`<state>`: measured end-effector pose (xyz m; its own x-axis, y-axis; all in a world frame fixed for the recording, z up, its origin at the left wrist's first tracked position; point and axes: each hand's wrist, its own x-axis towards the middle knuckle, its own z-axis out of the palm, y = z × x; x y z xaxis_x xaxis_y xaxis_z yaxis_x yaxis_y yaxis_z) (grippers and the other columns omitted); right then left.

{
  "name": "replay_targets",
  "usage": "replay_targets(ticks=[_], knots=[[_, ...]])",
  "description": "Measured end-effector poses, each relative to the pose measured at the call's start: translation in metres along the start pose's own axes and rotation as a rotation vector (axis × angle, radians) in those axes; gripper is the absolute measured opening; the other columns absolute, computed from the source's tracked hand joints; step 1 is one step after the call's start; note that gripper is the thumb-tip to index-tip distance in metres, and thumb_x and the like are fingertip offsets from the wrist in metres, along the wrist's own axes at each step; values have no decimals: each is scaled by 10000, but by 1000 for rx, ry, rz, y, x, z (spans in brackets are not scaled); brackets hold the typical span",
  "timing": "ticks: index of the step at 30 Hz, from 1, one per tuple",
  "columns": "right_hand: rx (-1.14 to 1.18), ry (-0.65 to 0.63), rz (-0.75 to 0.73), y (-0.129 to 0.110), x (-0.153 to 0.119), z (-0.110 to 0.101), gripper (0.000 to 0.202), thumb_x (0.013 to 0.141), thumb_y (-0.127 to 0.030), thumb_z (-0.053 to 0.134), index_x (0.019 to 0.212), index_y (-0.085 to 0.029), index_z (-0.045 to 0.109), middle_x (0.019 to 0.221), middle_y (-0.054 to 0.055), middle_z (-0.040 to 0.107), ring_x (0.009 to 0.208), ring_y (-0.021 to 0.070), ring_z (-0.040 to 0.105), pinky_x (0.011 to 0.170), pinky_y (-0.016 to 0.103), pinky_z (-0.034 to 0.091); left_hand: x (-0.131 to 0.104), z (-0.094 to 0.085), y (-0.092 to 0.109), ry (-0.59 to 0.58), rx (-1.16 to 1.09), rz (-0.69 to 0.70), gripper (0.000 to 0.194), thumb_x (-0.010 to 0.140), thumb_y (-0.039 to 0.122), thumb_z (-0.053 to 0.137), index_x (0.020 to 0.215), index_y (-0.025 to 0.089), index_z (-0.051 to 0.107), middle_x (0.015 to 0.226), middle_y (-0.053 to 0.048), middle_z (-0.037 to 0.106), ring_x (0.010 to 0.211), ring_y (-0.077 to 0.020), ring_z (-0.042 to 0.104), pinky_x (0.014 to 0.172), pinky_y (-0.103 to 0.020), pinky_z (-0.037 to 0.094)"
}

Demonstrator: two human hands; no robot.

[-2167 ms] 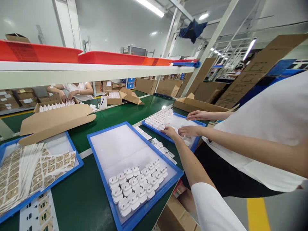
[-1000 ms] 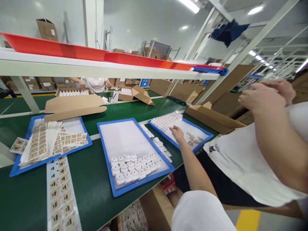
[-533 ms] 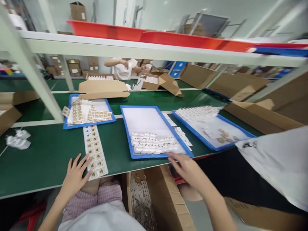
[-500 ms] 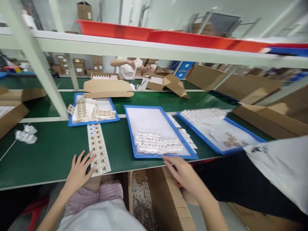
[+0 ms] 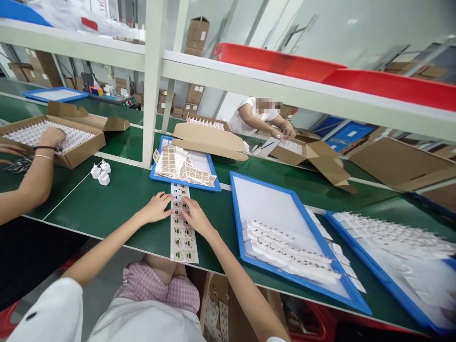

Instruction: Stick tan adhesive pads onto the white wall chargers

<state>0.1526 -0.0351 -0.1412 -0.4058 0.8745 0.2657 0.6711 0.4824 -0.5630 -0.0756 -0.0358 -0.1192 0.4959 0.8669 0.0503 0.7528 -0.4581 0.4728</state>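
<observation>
A long strip-shaped sheet of stickers (image 5: 183, 241) lies on the green table in front of me, printed with small brown and green labels. At its left edge rests my left hand (image 5: 156, 209), fingers stretched and apart. My right hand (image 5: 195, 216) reaches over the sheet's right side, with thumb and fingers spread on the stickers. The far end of the sheet meets a blue-rimmed tray (image 5: 210, 164) piled with more sticker sheets (image 5: 174, 161). To the right, another blue-rimmed tray (image 5: 263, 194) holds rows of small white pieces (image 5: 288, 251).
Several small white bottles (image 5: 101, 172) stand to the left. Beyond them, a co-worker's hand (image 5: 52, 137) is over a carton (image 5: 80, 154) of white items. A person (image 5: 254, 116) works across the table. A third tray (image 5: 384, 266) is at right; a shelf post (image 5: 153, 85) rises ahead.
My view has turned left. My right hand has moved from the white-piece tray to the sticker sheet. My left hand has moved farther up the sheet's left edge.
</observation>
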Motion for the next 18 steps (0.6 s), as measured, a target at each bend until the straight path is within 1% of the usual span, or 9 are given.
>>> replay_targets(ticks=[1, 3, 5, 8, 10, 13, 15, 18], knots=[[-10, -7, -6, 5, 8, 2, 491, 966, -371, 576, 1429, -207, 561, 1431, 167, 621, 1359, 340, 548, 1110, 568, 480, 17, -3, -7, -24, -10, 26, 612, 957, 443, 587, 1520, 239, 459, 1642, -100, 408, 1552, -399, 284, 1225, -635, 317], [-24, -12, -19, 14, 17, 6, 476, 939, -380, 625, 1382, -207, 601, 1357, 163, 665, 1291, 346, 585, 1078, 571, 496, 43, -3, -19, -64, -23, 79, 648, 910, 454, 662, 1510, 297, 475, 1646, -69, 407, 1562, -403, 259, 1242, -677, 233], [-28, 4, -24, 21, 19, 9, 445, 936, -366, 631, 1354, -213, 623, 1312, 158, 685, 1237, 342, 606, 1046, 567, 515, 56, 5, -27, -77, -31, 121, 619, 920, 500, 646, 1498, 345, 489, 1635, -45, 428, 1561, -387, 271, 1251, -700, 163], [-14, 44, -13, 28, 15, 12, 421, 940, -353, 620, 1347, -244, 636, 1270, 144, 696, 1166, 334, 626, 973, 543, 557, 58, 18, -32, -54, -31, 140, 571, 955, 568, 569, 1487, 374, 503, 1609, -34, 470, 1541, -375, 308, 1248, -721, 127], [4, 71, -1, 29, 13, 14, 392, 941, -353, 613, 1320, -258, 658, 1229, 134, 707, 1131, 333, 634, 940, 531, 568, 56, 23, -33, -34, -24, 129, 547, 952, 571, 575, 1461, 375, 536, 1573, -33, 517, 1519, -383, 336, 1235, -747, 134], [39, 108, 25, 29, 12, 15, 296, 969, -319, 547, 1205, -256, 715, 1102, 117, 737, 1044, 314, 661, 896, 497, 577, 56, 23, -29, -26, -12, 112, 483, 943, 541, 609, 1392, 366, 607, 1518, -35, 575, 1492, -379, 363, 1230, -760, 141], [57, 126, 48, 28, 13, 14, 275, 985, -285, 493, 1101, -251, 741, 996, 102, 748, 952, 290, 681, 858, 465, 583, 56, 23, -24, -39, -7, 110, 444, 937, 512, 634, 1353, 357, 639, 1493, -34, 599, 1485, -370, 368, 1234, -755, 143], [59, 136, 79, 27, 13, 13, 250, 977, -278, 500, 991, -254, 749, 908, 83, 745, 859, 268, 690, 807, 429, 587, 55, 22, -16, -60, -1, 116, 416, 940, 471, 646, 1335, 342, 649, 1484, -32, 606, 1501, -368, 344, 1236, -759, 122]])
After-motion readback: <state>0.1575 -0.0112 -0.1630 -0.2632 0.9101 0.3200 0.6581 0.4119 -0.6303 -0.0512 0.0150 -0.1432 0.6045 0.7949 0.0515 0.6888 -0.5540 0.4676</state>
